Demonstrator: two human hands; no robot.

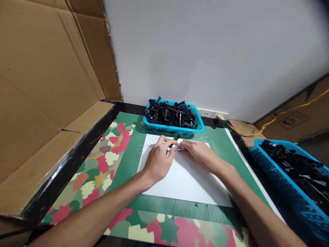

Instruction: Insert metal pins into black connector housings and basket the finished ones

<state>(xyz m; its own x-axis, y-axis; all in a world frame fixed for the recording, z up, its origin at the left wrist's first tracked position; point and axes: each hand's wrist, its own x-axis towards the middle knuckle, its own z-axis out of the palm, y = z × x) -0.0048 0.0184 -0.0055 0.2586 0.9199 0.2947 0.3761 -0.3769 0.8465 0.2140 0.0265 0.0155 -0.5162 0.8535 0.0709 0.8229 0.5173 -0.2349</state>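
Over the white sheet point(180, 181), my left hand point(160, 157) is closed on a small black plastic part point(176, 138), whose end sticks out past the fingers. My right hand point(194, 152) meets it from the other side, fingertips pinched together close to the part. A thin, light sliver shows at the right fingertips, too small to name. Small dark wiry pieces point(151, 142) lie on the sheet just beyond my left hand. Straight ahead, a blue basket point(172, 129) is heaped with similar black plastic parts point(169, 115).
A second blue basket point(277, 173) of black parts stands at the right. Cardboard point(46, 85) walls off the left side. A patterned green mat point(123, 164) covers the table. Behind are a white wall point(205, 51), a socket strip point(207, 113) and a yellow cable point(272, 121).
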